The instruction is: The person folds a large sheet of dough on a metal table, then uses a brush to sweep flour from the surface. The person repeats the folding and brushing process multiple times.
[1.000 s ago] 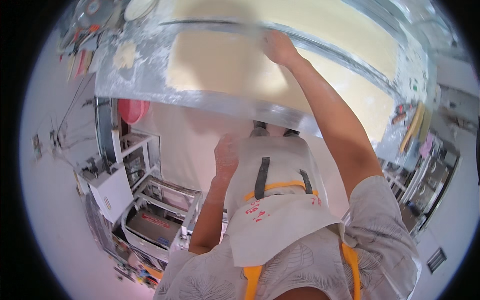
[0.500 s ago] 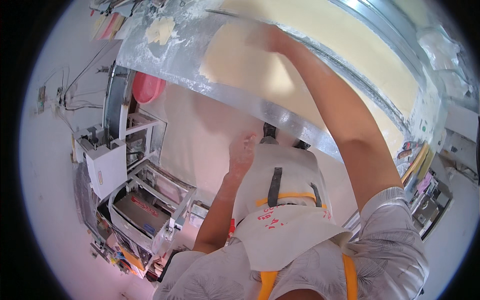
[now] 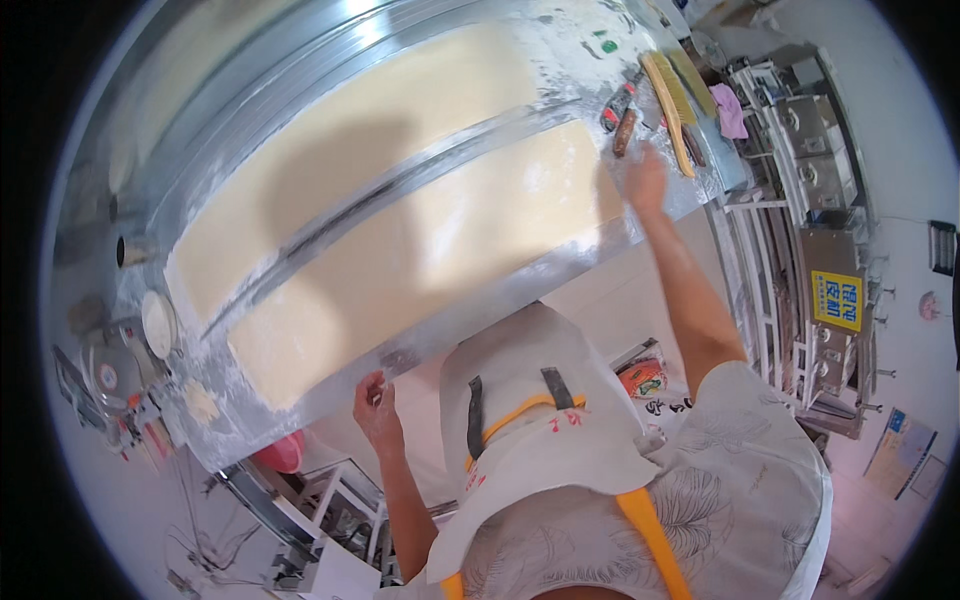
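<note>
Two long sheets of pale rolled dough, a near sheet and a far sheet, lie side by side on a floured metal table. A narrow grey strip runs between them. My right hand is over the table's right end, close to a brown handle and just past the near sheet's end. Motion blurs its fingers, so I cannot tell whether it touches that handle. Below the table's front edge hangs my left hand, fingers loosely curled and apart, with nothing visible in it.
A long-handled brush and a red-and-black handled tool lie at the table's right end. A small dough scrap and a round pale lid-like thing are at the left end. Metal shelving stands right; a pink basin is below left.
The view has swung toward the table's right end. My right hand has gone from above the near dough sheet to beside the tools; my left hand has come up near the front edge.
</note>
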### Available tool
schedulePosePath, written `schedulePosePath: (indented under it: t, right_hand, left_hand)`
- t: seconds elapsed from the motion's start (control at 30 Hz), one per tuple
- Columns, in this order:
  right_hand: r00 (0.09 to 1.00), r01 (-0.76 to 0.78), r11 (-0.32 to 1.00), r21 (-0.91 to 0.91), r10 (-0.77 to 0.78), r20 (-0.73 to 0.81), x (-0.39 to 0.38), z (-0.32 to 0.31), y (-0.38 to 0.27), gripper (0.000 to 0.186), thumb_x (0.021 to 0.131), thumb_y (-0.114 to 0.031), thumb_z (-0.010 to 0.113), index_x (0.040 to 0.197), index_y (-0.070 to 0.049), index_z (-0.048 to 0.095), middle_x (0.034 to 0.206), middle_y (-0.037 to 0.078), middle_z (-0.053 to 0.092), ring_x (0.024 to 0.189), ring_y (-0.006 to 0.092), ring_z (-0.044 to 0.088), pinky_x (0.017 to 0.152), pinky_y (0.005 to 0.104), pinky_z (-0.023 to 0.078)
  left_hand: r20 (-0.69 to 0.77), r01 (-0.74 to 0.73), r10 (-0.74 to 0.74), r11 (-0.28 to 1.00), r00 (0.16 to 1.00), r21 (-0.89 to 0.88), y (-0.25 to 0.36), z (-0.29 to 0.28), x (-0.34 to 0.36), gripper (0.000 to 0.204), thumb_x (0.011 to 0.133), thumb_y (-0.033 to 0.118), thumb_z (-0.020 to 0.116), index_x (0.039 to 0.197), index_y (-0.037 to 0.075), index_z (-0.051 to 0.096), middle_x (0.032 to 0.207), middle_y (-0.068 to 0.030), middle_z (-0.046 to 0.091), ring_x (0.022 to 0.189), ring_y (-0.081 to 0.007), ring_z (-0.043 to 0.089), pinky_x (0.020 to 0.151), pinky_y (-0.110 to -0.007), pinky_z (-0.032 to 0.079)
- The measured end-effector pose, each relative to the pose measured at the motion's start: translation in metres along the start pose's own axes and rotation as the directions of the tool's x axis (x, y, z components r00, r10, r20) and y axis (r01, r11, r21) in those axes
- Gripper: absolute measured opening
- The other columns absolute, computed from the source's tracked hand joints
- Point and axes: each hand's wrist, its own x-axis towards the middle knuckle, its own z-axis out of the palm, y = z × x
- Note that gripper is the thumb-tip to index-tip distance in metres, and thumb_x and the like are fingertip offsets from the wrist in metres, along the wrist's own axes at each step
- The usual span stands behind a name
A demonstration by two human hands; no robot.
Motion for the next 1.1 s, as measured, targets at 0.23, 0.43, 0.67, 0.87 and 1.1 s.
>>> schedulePosePath:
  t: [0.23,0.43,0.67,0.87,1.1]
  right_hand:
    - [0.999,-0.012,0.966,-0.257,0.024,0.044,0.088,0.012,0.182,0.03,0.096,-0.019,0.066,0.121,-0.001,0.061,0.115,0.026,0.071,0.105,0.0494,0.069,0.094,0.0587,0.053]
    - [0.992,-0.112,0.993,0.04,0.109,0.068,0.081,-0.042,0.101,0.038,0.104,-0.031,0.06,0.13,-0.003,0.059,0.117,0.029,0.073,0.104,0.052,0.071,0.092,0.0579,0.054]
    - [0.932,-0.078,0.988,-0.133,0.119,0.342,-0.103,-0.075,-0.033,0.058,0.114,-0.043,0.047,0.165,-0.019,0.042,0.11,0.018,0.073,0.087,0.0396,0.074,0.07,0.0547,0.059]
    - [0.945,0.215,0.953,0.212,-0.258,0.201,-0.244,-0.045,-0.165,0.053,0.11,-0.031,0.055,0.16,-0.014,0.052,0.117,0.021,0.072,0.098,0.0372,0.071,0.072,0.0476,0.059]
    - [0.657,-0.165,0.622,0.766,-0.51,0.555,-0.301,0.001,-0.203,0.046,0.108,-0.035,0.063,0.148,-0.011,0.064,0.102,0.009,0.072,0.091,0.0187,0.068,0.073,0.0334,0.057]
  left_hand:
    - [0.175,0.029,-0.054,0.989,0.983,0.146,0.044,0.077,-0.003,0.025,0.101,0.008,0.071,0.125,0.002,0.071,0.111,-0.008,0.072,0.098,-0.0148,0.069,0.084,-0.033,0.061]
    - [0.147,0.079,-0.108,0.979,0.983,0.187,0.077,0.103,-0.025,0.024,0.102,0.009,0.07,0.125,0.001,0.071,0.112,-0.009,0.073,0.1,-0.0164,0.07,0.084,-0.034,0.063]
    - [0.216,0.089,-0.124,0.982,0.968,0.168,0.068,0.106,-0.023,0.022,0.103,0.009,0.069,0.123,0.001,0.071,0.111,-0.0092,0.073,0.099,-0.0164,0.07,0.084,-0.034,0.063]
    - [0.298,-0.005,-0.033,0.992,0.954,0.128,0.039,0.057,-0.012,0.021,0.103,0.009,0.068,0.122,0.002,0.071,0.11,-0.0079,0.073,0.099,-0.0159,0.07,0.084,-0.034,0.063]
    - [0.296,0.033,-0.058,0.995,0.953,0.09,-0.004,-0.018,-0.007,0.02,0.104,0.009,0.067,0.122,0.003,0.072,0.108,-0.0063,0.074,0.098,-0.0152,0.071,0.083,-0.032,0.062]
